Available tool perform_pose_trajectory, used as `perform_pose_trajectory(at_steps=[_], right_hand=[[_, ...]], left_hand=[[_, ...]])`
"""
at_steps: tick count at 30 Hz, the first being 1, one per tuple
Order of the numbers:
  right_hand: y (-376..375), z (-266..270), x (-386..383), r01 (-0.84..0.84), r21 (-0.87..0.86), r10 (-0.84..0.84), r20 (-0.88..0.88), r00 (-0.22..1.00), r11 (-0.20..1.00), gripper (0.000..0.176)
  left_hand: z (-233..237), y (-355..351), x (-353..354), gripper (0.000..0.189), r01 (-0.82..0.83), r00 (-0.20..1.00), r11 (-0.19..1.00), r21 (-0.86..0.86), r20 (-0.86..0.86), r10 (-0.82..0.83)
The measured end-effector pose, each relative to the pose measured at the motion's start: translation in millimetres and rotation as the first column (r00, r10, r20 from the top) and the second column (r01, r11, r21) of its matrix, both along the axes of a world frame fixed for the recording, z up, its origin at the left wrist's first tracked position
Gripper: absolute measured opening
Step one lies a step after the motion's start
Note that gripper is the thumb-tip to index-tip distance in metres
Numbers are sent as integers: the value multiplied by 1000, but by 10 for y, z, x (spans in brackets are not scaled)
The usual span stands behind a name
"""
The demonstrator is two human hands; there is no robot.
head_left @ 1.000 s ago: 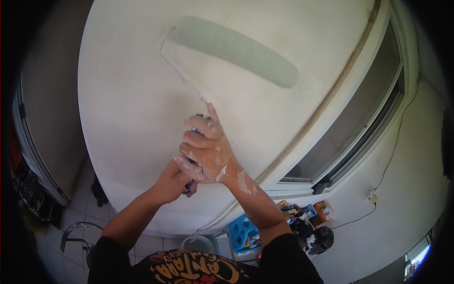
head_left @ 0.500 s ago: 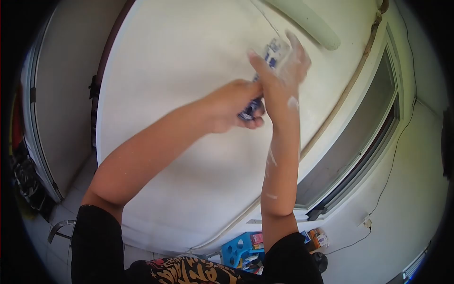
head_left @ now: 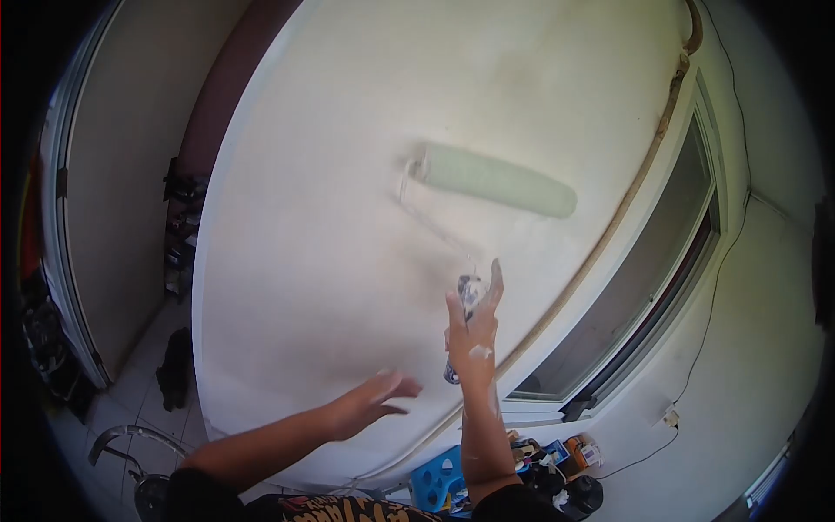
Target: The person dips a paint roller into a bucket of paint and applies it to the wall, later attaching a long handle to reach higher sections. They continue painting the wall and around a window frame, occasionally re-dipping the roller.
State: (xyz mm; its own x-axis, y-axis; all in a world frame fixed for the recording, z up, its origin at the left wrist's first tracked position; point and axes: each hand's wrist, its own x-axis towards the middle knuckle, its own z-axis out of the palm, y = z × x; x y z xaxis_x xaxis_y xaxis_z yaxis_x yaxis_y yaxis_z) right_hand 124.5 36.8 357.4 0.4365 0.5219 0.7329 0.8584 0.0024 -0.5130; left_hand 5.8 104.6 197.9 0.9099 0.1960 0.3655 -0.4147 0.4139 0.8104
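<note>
— So, where is the paint roller point(head_left: 496, 180) right now?
— Up on the wall point(head_left: 313, 191), left of the window point(head_left: 644, 287). Its greenish sleeve lies flat against the pale surface, roughly level with the window's upper part. The wire frame runs down from the sleeve's end away from the window to the handle.
— Who has the handle?
— The right hand point(head_left: 472, 335), just left of the window's lower corner. Its fingers are curled round the grip, with one finger stretched straight up alongside it. White smears mark the hand and forearm.
— And the left hand point(head_left: 370, 402)?
— Further left of the window and lower. It is off the handle and holds nothing, with the fingers loosely spread in front of the wall.
— Which step would you call this?
— A one-handed rolling stroke over the wall, I'd judge, mid-pass.
— What does the next move ask for?
— Even pressure so the sleeve sits flat, a steady wrist, and stopping short of the pipe point(head_left: 626, 200) that runs beside the window.
</note>
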Motion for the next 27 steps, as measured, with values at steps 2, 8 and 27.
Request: perform_pose_trajectory(at_steps=[2, 8, 27], right_hand=[[-29, -411, 113, 31, 93, -36, 59, 998, 995, 67], [-385, -1850, 227, 147, 11, -144, -132, 981, 989, 42], [159, 2041, -1055, 447, -90, -411, 266, 872, 890, 65]], left_hand=[[-573, 143, -470, 64, 30, 982, 887, 460, -180, 60], [-3300, 476, -2262, 63, -105, 24, 728, 677, -730, 683], [-5635, 1562, -2551, 49, -720, -468, 444, 533, -846, 257]])
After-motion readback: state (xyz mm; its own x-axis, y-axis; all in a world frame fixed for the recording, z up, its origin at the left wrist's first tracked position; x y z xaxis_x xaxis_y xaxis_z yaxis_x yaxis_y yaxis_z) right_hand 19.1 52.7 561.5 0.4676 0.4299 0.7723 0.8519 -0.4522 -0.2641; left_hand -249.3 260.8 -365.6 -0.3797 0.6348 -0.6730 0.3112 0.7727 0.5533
